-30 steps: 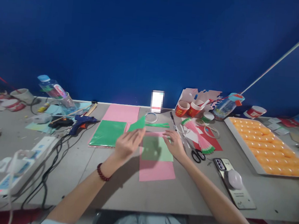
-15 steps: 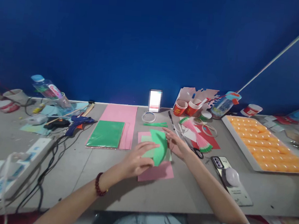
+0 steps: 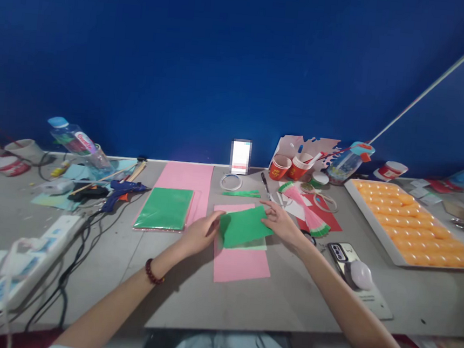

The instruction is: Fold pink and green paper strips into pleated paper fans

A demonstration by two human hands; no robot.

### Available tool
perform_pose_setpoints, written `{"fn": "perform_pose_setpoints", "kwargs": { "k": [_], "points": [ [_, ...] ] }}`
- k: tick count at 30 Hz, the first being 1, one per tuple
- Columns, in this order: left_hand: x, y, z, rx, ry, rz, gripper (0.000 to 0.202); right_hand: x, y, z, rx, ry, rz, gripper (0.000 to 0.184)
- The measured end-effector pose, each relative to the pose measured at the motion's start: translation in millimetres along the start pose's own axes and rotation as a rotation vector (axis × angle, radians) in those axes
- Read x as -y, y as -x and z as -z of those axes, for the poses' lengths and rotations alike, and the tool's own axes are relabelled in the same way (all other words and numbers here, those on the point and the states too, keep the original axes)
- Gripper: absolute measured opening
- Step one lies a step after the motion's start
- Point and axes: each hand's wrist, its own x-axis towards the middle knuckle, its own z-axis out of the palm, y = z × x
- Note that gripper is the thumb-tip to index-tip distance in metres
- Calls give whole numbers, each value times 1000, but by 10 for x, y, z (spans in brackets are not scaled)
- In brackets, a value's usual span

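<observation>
A green paper sheet is held flat just above a pale green sheet and a pink sheet on the grey table. My left hand, with a dark bead bracelet on the wrist, pinches the green sheet's left edge. My right hand grips its right upper corner with the fingers curled on it.
A green pad on a long pink sheet lies to the left. A blue glue gun, cables and a power strip are further left. Scissors, a paper fan, red cups, a phone and a tray of orange balls are on the right.
The green sheet went from raised in my left hand, to curled over the pink sheet, to spread flat between both hands. My right hand took hold of its right corner.
</observation>
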Motion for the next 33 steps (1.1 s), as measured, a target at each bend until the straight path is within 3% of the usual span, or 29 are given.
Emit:
{"fn": "perform_pose_setpoints", "kwargs": {
  "k": [4, 8, 16, 22, 30, 33],
  "points": [
    [-70, 173, -57, 51, -227, -106, 45, -224, 137, 38, 30, 45, -9, 55],
    [-56, 324, -107, 44, -312, -203, 50, -360, 241, 68, 75, 41, -25, 55],
    [99, 370, -150, -12, -346, -339, 31, -232, 164, 6, 42, 144, 15, 49],
    [141, 386, -213, -71, -422, -364, 33, -256, 86, -58, -59, 288, 85, 48],
    [131, 391, -217, -23, -454, -330, 33, -343, 55, -100, -213, 684, 335, 41],
    [139, 407, -234, -18, -443, -311, 35, -374, 50, -107, -208, 738, 381, 39]
  ]
}}
